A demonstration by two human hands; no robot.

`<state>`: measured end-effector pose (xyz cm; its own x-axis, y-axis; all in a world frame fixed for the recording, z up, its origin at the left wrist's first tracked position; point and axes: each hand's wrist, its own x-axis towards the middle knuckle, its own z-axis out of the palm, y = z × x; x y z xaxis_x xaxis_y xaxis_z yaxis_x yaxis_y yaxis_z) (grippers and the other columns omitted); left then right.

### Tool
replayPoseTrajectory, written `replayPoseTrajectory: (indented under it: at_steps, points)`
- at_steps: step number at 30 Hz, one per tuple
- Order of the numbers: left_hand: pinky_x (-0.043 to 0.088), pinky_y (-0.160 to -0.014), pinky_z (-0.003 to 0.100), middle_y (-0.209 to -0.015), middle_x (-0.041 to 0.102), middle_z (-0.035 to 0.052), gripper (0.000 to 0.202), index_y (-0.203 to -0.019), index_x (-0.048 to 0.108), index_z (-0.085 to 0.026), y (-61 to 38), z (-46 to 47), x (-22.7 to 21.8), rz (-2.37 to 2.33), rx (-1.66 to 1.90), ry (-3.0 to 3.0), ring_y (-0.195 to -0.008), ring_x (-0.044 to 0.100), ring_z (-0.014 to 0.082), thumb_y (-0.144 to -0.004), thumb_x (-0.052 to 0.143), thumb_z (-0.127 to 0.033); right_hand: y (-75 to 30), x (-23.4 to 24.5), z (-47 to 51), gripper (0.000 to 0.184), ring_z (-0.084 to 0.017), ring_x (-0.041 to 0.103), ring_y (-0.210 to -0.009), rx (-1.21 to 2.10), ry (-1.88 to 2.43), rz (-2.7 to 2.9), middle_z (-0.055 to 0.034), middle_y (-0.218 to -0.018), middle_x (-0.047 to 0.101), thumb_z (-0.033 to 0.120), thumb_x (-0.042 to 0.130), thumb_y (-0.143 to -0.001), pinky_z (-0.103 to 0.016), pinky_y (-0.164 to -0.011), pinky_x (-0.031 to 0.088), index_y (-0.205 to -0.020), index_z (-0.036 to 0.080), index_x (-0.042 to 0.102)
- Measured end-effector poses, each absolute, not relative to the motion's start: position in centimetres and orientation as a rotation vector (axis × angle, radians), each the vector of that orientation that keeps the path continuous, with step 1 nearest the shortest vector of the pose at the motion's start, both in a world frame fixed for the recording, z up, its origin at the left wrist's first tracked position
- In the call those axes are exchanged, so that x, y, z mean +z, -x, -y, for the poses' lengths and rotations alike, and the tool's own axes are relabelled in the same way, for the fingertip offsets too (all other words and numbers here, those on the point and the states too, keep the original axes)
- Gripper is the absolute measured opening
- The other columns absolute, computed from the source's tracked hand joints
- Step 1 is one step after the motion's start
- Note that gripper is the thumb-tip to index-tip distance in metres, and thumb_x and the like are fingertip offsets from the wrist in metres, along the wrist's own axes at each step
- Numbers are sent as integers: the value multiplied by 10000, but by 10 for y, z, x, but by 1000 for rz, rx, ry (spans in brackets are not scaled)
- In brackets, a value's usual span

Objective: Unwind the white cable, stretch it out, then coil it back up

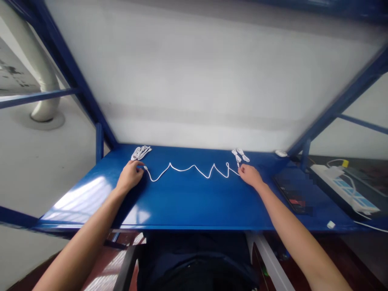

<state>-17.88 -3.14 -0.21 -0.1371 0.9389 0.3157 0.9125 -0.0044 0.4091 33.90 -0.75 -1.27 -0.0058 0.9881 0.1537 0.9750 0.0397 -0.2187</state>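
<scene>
Blue tabletop (188, 210); clock positions read from the middle of the white cable (194, 165). Small white block (331, 224) at four o'clock, near the front edge. Left hand (130, 176) at nine, right hand (249, 174) at three: fingertips of each pinched closed on a cable end. Cable lies zigzag between. Beyond: coiled bundle (140, 152) at ten, two smaller coils (243, 155) at two.

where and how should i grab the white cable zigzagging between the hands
Likely pinch the white cable at its thicker left end, coming from the left: that end points toward the left hand, while the rest runs slack in zigzags.
</scene>
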Motion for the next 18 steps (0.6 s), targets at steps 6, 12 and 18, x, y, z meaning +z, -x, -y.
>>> replayPoseTrajectory:
  at_steps: [6, 12, 18]
  points:
    - [491, -840, 351, -1016, 590, 95, 332, -1122, 574, -176, 115, 63, -3, -2025, 939, -2172, -903, 610, 224, -862, 446, -340, -337, -15, 9, 223, -147, 497, -620, 34, 2018, 2040, -39, -704, 606, 293, 449, -863, -249, -536, 251, -683, 195, 537]
    - [385, -1001, 489, -1394, 390, 148, 577, -1434, 316, -236, 45, 65, 1, -1697, 811, -2496, -1270, 392, 315, -910, 430, -448, -337, -18, 9, 234, -153, 503, -655, -15, 1995, 2056, -38, -704, 597, 283, 445, -871, -252, -548, 263, -661, 195, 502]
    - [284, -1042, 583, -1481, 344, 99, 547, -1420, 377, -300, 29, 65, -5, -1582, 425, -2544, -1329, 321, 358, -923, 360, -527, -337, -20, 9, 230, -169, 525, -715, -16, 1982, 2071, -32, -706, 595, 276, 434, -878, -254, -587, 287, -673, 200, 503]
